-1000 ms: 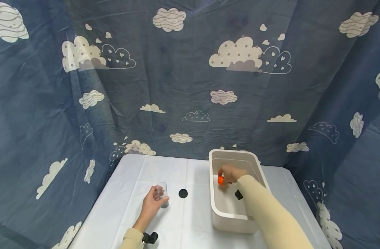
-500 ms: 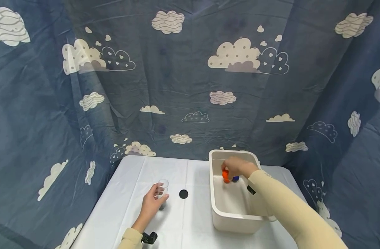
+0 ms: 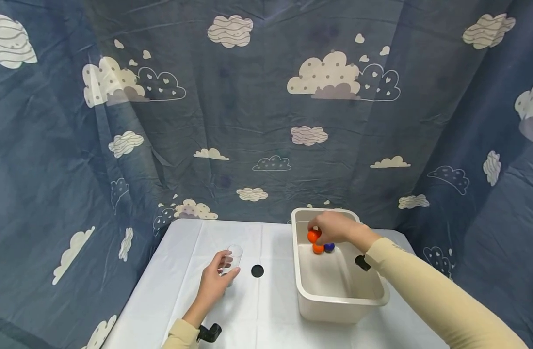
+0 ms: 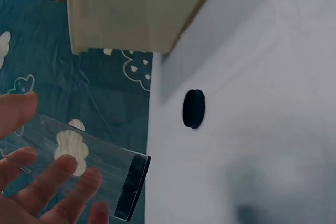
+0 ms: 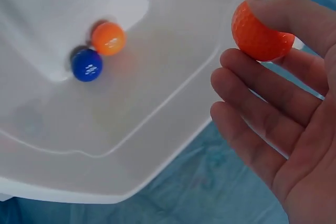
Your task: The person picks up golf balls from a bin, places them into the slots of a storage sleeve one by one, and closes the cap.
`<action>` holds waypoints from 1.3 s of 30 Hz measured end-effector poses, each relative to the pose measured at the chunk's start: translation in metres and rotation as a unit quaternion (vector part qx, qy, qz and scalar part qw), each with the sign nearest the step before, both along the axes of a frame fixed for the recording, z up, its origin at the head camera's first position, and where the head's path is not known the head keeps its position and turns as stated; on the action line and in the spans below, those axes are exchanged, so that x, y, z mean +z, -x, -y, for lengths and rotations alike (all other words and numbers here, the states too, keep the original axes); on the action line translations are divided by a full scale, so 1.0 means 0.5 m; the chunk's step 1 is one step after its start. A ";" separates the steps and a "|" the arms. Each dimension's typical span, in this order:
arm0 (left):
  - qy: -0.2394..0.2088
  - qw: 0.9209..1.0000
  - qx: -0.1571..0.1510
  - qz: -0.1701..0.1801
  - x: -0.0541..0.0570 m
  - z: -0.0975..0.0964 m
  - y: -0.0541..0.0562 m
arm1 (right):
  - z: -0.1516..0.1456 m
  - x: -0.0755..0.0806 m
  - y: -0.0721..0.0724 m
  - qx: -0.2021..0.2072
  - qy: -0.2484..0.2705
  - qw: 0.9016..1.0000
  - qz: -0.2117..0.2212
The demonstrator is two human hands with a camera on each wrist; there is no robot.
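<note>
My right hand (image 3: 336,228) pinches an orange golf ball (image 5: 261,32) between thumb and fingers, above the far part of a whitish plastic bin (image 3: 298,276). Below it, a second orange ball (image 5: 108,39) and a dark blue ball (image 5: 86,65) lie side by side on the bin's floor. On the left, my left hand (image 3: 214,281) grips a clear, straight-sided tumbler (image 4: 113,156) with a dark base. The tumbler leans, its mouth away from me in the head view; nothing shows inside it. Whether its base touches the table cannot be told.
A flat black disc (image 3: 257,271) lies on the white-covered table (image 3: 275,310) between tumbler and bin. Dark blue cloud-print curtains (image 3: 266,116) hang behind and at both sides. The bin's raised walls surround the balls.
My right hand has risen from the bin's floor with an orange ball, uncovering the other orange ball and the blue one. The tumbler in my left hand has tilted and shifted slightly.
</note>
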State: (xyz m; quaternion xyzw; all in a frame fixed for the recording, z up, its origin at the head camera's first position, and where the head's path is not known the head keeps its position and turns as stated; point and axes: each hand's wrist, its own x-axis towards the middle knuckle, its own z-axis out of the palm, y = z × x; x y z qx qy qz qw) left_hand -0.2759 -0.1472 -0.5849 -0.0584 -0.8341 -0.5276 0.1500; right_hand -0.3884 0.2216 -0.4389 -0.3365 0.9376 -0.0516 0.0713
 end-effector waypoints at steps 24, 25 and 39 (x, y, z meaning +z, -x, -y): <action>0.029 0.998 -0.048 -0.030 0.089 -0.067 -0.043 | 0.055 0.046 -0.140 0.039 0.200 0.978 -0.036; 0.032 0.998 -0.050 -0.030 0.092 -0.069 -0.046 | 0.059 0.042 -0.144 0.038 0.211 0.976 -0.031; 0.051 0.995 -0.064 -0.066 0.100 -0.087 -0.079 | 0.116 0.026 -0.200 0.036 0.313 0.949 0.019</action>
